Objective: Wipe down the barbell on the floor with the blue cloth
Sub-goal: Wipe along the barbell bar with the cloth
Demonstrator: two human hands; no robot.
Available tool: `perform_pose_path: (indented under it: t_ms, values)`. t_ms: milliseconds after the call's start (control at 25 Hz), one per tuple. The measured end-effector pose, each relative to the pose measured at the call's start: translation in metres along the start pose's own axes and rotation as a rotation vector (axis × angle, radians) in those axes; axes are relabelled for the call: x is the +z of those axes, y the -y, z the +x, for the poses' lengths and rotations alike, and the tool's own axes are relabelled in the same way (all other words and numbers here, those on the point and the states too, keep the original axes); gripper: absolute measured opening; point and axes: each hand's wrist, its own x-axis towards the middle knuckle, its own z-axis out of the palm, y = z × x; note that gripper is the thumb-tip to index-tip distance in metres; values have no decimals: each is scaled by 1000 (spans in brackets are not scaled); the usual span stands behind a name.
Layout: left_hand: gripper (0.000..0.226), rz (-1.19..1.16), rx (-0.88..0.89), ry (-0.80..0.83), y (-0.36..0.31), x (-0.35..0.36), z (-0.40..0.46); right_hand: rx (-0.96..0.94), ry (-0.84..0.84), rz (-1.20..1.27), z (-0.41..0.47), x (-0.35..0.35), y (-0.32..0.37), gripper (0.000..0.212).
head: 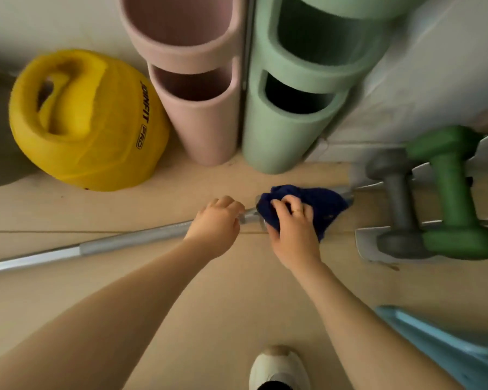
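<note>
Barbell, a long silver steel bar [130, 240] on the floor: right hand [293, 232] gripped dark blue cloth [321, 205] curled around its end, left hand [216, 225] gripped the shaft beside it; remaining length apparently unwiped.

a yellow weighted ball [88, 119] with a moulded grip sits at upper left on the pale wood floor [223, 305]; pink [192, 80] and green [299, 88] rolled mats stand at top centre; 2 dumbbells, grey [397, 204] and green [451, 192], rest at right.
</note>
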Motion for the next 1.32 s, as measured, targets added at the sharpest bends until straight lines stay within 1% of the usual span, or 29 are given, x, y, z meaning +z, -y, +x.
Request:
perform_pose_path:
  t_ms: [80,120,200,280,320,400,440,480,560,600,640,760,800,840,880,960,1000,1040,1080,1120,1200,1240,1280,1320]
  values:
    - [43,60,-73,42,-2,1,7,-31,23,-70,5,5,1,39]
    - [46,77,-94,52,-4,1,6,-26,75,-53,9,-1,2,40]
    - [51,141,-57,51,-9,7,2,-43,191,14,16,-4,2,47]
    - [51,197,4,61,-14,16,7,-107,204,-22,17,1,1,50]
    - [49,199,7,58,-15,22,13,-138,162,-73,18,4,-4,48]
    - [41,145,-51,16,-19,31,25,-122,-26,-154,22,6,-27,44]
    - [38,121,-84,-5,-20,33,28,-58,-115,-166,26,4,-44,42]
    - [35,125,-98,-24,-21,34,28,40,-170,-161,30,-3,-60,39]
    - [32,170,-114,-47,-22,34,25,251,-195,-77,35,-12,-68,35]
    - [30,186,-118,-49,-23,32,25,282,-177,-45,35,-12,-60,32]
    - [27,202,-117,-42,-24,31,26,229,-138,-35,34,-8,-45,30]
    - [25,252,-89,-34,-24,31,28,-182,43,-16,30,9,-15,26]
    - [25,257,-84,-31,-24,30,28,-263,89,-45,36,4,-20,27]
    - [25,252,-83,-33,-24,30,28,-253,98,-100,46,-5,-34,29]
    - [25,242,-88,-35,-24,29,28,-152,73,-151,56,-14,-51,30]
    - [25,239,-116,-33,-28,30,27,164,-50,-174,69,-33,-84,32]
    - [25,247,-122,-33,-29,30,27,257,-101,-160,70,-35,-90,32]
    - [26,258,-120,-36,-30,32,26,278,-104,-163,67,-30,-85,31]
    - [27,267,-111,-43,-32,33,24,215,-103,-151,61,-19,-72,31]
    - [29,281,-103,-44,-32,34,22,103,-102,-125,51,-8,-53,31]
    - [29,299,-90,-59,-32,38,19,-177,-71,-86,29,5,-30,33]
    - [29,303,-90,-67,-32,40,18,-300,-46,-77,27,5,-33,35]
    - [30,303,-92,-72,-33,40,17,-368,-27,-88,31,2,-44,38]
    - [31,311,-89,-80,-34,41,16,-346,-33,-113,38,-2,-58,39]
